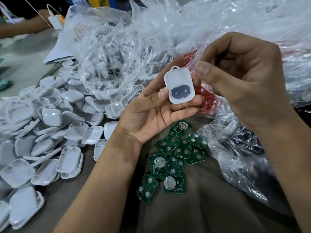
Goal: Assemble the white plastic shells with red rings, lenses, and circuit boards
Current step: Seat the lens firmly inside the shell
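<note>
Left hand (151, 105) palm up at centre, thumb and curled fingers pinching a white shell (179, 85) by its edges. Shell upright, small loop at top, dark rounded window in its lower half with two pale dots. Right hand (242, 78) just beside the shell's upper right corner, fingers curled, thumb tip close to the shell; possibly something small pinched there, but too blurred to tell. Behind both hands, red rings (206, 98) inside a crumpled clear bag (218, 31). Lower down, near the left wrist, a loose cluster of green circuit boards (175, 158) lying flat on the dark tabletop (202, 207), some showing a round silver disc, others showing pale dots, several overlapping. To the left, a big heap of white shell halves (50, 132) spilling out of another clear bag (107, 64) across the table. More clear plastic (235, 157) bunched to the right of the boards. Far upper left, another person's arm (21, 27) resting on the table.
</note>
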Motion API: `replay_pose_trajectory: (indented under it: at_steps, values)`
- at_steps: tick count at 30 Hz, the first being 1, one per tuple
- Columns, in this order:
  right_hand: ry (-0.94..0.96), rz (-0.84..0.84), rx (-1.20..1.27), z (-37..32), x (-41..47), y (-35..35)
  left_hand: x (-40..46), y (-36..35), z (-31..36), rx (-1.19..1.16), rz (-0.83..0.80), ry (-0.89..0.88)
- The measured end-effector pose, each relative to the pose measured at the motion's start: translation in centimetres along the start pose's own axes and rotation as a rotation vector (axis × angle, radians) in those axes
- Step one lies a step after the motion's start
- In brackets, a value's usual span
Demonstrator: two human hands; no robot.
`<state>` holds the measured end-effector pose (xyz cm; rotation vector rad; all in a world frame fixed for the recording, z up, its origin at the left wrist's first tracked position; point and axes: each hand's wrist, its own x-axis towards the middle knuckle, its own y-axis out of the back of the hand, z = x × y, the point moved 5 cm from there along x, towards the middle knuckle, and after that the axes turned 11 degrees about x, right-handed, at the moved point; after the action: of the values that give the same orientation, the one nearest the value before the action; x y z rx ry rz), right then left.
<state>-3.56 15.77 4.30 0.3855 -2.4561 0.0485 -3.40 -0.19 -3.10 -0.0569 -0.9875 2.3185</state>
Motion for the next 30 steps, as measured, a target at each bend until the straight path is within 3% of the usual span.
replay_pose_trajectory:
  at_steps: [10, 30]
  values:
    - [-0.125, -0.030, -0.046, 1.1, -0.4, -1.3, 0.1, 0.2, -0.1, 0.062, 0.078, -0.007]
    - [-0.133, -0.023, -0.102, 1.3, -0.4, -1.8, 0.2, -0.1, 0.0, 0.021, 0.088, -0.057]
